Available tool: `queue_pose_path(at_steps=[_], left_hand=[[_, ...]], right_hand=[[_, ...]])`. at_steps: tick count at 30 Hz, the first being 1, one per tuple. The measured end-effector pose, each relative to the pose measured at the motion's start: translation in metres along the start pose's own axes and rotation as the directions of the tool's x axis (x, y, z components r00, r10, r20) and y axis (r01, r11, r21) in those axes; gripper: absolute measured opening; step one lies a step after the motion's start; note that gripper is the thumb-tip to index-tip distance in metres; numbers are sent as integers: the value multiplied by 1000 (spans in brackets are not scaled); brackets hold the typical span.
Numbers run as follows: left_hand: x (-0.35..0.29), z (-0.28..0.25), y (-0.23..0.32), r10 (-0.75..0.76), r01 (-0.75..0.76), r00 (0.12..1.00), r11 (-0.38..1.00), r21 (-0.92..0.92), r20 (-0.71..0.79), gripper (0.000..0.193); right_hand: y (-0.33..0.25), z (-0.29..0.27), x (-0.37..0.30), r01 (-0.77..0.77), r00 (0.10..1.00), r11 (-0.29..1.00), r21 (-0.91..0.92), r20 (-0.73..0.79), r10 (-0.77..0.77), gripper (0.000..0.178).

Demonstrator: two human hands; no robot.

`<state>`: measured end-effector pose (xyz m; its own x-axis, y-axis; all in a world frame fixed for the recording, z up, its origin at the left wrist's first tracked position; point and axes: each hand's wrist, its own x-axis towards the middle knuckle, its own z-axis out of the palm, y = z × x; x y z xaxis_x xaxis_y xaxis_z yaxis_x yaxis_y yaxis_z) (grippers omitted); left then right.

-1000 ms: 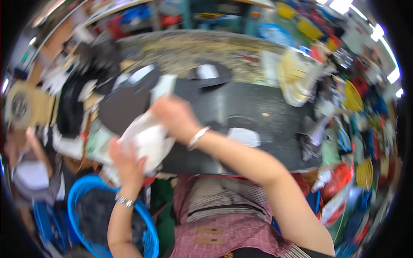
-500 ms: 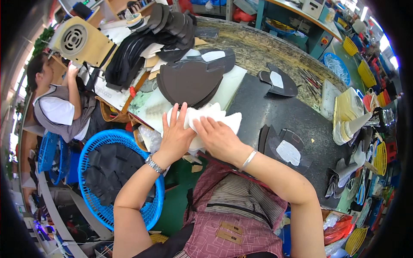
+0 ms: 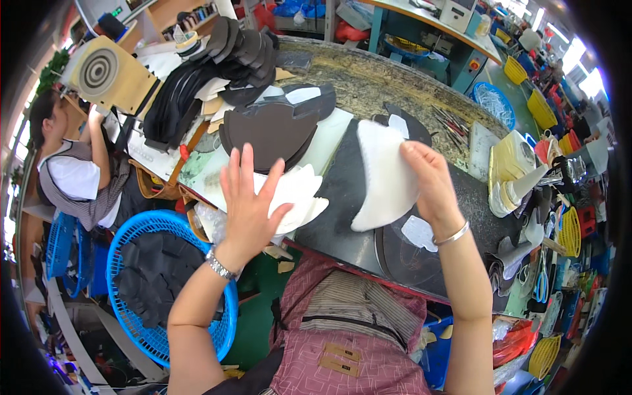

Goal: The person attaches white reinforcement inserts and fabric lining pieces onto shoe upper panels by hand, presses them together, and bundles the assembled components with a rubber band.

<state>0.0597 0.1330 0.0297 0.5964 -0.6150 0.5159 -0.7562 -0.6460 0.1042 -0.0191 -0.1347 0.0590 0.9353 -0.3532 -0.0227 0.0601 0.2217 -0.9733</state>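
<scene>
My right hand point(image 3: 429, 187) pinches one curved white sheet piece point(image 3: 383, 174) at its right edge, holding it up over the dark work surface point(image 3: 334, 197). With fingers spread, my left hand point(image 3: 249, 204) lies beside and partly over a small stack of similar white pieces point(image 3: 299, 194), and nothing is in its grasp. Behind that stack lies a pile of dark brown cut pieces point(image 3: 266, 135). Partly hidden under the raised sheet and my right hand, a dark piece with a white patch point(image 3: 419, 232) rests on the surface.
A blue basket point(image 3: 230, 309) of black pieces stands at the left. To the right is a cream glue pot point(image 3: 511, 164) with a pale nozzle. Thin tools point(image 3: 454, 128) lie farther back. A co-worker point(image 3: 79, 164) sits at the far left near a cream machine point(image 3: 108, 76).
My right hand has lifted one white piece off the stack and carried it right. My left hand has come away a little, fingers spreading. The whole view has shifted slightly.
</scene>
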Motion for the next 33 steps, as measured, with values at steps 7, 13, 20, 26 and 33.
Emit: queue_pose_path(at_steps=[7, 13, 20, 26, 33], left_hand=[[54, 23, 49, -319, 252, 922, 65, -966, 219, 11], [48, 0, 32, 168, -401, 878, 771, -495, -449, 15], [3, -53, 32, -123, -21, 992, 50, -999, -27, 26], [42, -25, 42, -240, 395, 915, 360, -845, 325, 40], [44, 20, 61, -125, 51, 992, 577, -815, -26, 46]], right_hand=[[10, 47, -25, 34, 997, 999, -1, 65, -34, 22], [19, 48, 2, -141, 970, 983, 119, 214, 113, 15], [91, 33, 90, 109, 865, 461, -881, -144, -480, 14], [74, 12, 81, 348, 562, -426, -835, 550, -618, 42], [2, 12, -45, 172, 960, 882, -438, 275, -51, 14]])
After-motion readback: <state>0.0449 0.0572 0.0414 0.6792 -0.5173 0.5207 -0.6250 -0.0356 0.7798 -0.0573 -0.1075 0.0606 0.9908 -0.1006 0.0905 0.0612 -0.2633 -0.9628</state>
